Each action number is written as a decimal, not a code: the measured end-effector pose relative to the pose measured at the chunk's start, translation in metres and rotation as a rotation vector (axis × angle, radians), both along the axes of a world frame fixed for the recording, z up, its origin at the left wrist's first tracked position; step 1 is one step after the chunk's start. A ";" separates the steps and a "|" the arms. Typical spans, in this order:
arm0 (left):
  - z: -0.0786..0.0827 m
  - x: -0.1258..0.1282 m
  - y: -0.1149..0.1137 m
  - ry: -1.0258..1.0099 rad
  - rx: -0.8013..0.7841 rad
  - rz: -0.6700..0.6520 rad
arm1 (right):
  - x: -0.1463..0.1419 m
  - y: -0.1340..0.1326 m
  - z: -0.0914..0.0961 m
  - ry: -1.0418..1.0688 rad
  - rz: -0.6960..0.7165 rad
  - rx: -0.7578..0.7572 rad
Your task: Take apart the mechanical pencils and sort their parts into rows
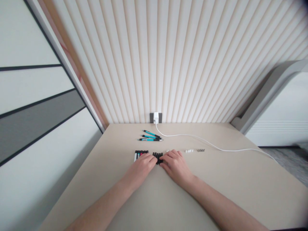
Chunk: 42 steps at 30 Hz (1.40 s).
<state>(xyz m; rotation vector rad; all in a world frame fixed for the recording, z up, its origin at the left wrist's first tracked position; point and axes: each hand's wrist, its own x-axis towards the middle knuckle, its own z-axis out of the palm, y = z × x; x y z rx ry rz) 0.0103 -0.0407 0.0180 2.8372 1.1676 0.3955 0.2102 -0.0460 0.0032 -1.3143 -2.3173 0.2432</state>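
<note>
My left hand [143, 164] and my right hand [175, 164] lie on the beige table [228, 183], fingertips meeting around a row of small black pen parts [158, 157]. Both hands have fingers curled and pinching at that black cluster; what exactly each fingertip grips is hidden. Just left of my left hand lies a row of black pen barrels [141, 154] with white and pink tips. Three teal-and-black pens [151, 136] lie side by side farther back. Small white pieces [189, 150] and small dark pieces [201, 149] sit to the right of my right hand.
A white charger [156, 117] is plugged into a wall socket at the table's back edge. Its white cable [216, 147] runs right across the table and off the edge. A ribbed wall rises behind; a panelled cabinet stands on the left.
</note>
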 end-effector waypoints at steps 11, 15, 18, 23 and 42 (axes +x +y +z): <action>0.002 0.000 -0.002 -0.154 0.206 0.036 | 0.000 -0.004 0.006 0.152 0.027 0.014; 0.008 0.005 -0.011 -0.331 0.257 0.053 | 0.001 -0.009 0.008 0.430 0.121 -0.047; 0.010 0.009 -0.015 -0.364 0.280 0.003 | 0.001 -0.013 0.008 0.587 0.166 -0.150; 0.010 0.009 -0.017 -0.367 0.330 -0.086 | 0.000 -0.015 0.006 0.688 0.090 -0.241; 0.008 -0.041 -0.008 0.099 -0.087 0.039 | 0.146 0.008 -0.009 0.321 -0.290 0.108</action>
